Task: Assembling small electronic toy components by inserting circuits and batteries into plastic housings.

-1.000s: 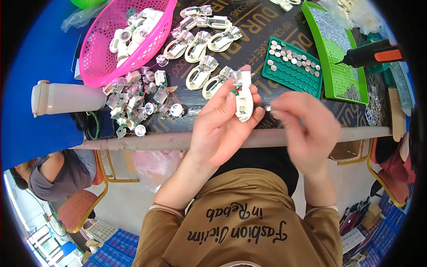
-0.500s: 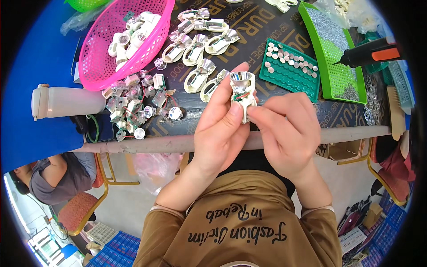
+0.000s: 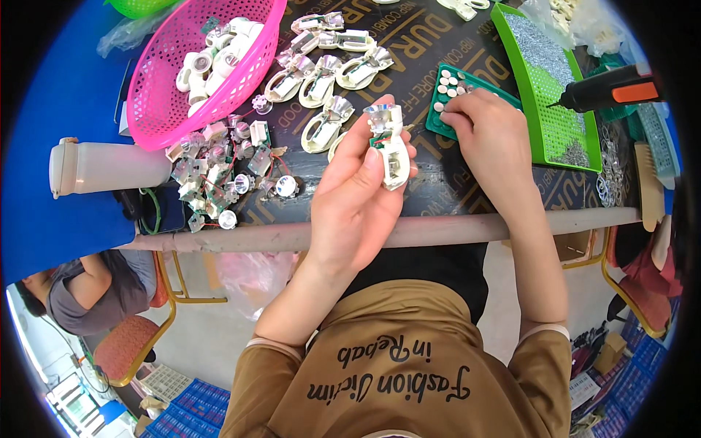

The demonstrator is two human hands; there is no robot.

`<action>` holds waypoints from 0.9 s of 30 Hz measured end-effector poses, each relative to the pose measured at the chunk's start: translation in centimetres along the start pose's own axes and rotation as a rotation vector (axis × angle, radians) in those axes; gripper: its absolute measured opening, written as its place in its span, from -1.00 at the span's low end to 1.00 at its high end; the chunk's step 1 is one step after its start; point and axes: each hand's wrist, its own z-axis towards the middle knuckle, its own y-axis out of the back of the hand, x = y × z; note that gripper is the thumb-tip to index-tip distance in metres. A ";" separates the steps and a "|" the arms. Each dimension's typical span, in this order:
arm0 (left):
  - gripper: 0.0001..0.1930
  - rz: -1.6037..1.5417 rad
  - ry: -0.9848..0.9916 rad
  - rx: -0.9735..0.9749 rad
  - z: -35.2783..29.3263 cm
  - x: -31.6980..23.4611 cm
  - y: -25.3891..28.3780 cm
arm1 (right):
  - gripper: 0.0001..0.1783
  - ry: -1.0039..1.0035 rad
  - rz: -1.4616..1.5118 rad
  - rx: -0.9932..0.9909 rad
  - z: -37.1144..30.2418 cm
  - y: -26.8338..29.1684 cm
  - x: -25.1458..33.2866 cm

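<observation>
Above dark tabletop [image 3: 453, 193], left hand [image 3: 358, 197] clasped a lamp [image 3: 395, 164] between thumb and fingers; right hand [image 3: 495, 135] curled over a tray [image 3: 440, 127] (grip unclear).

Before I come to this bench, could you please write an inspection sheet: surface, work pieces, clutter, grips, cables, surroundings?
Surface: dark printed tabletop.
Work pieces: white lamp housing in the left grip; similar housings on the tabletop; round discs in a dark-green tray.
Clutter: pink basket of white parts, lamp modules, pale bottle, black-and-orange tool.
Grips: left grip holds the housing; right grip is at the tray, cannot tell whether it pinches a disc.
Cables: green cord near the bottle; red wires among the modules.
Surroundings: a person and a reddish chair, both left.
</observation>
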 end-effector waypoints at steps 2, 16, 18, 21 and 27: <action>-0.49 -0.006 0.004 0.007 0.1 0.0 -0.1 | -0.91 -0.007 0.023 0.000 0.0 0.0 0.0; -0.52 -0.003 0.006 -0.056 -0.4 0.0 -2.9 | -0.72 0.545 0.196 -0.527 -2.1 0.9 3.8; -0.53 0.019 0.010 -0.104 -0.6 0.1 -3.2 | -0.69 0.552 0.182 -0.509 -2.4 0.8 4.0; -0.53 0.032 -0.005 -0.092 -0.7 0.0 -2.5 | -0.65 0.547 0.162 -0.419 -3.0 1.2 4.2; -0.52 0.032 -0.036 -0.095 -0.6 -0.1 -0.9 | -0.78 0.216 0.300 -0.252 -2.3 1.1 1.7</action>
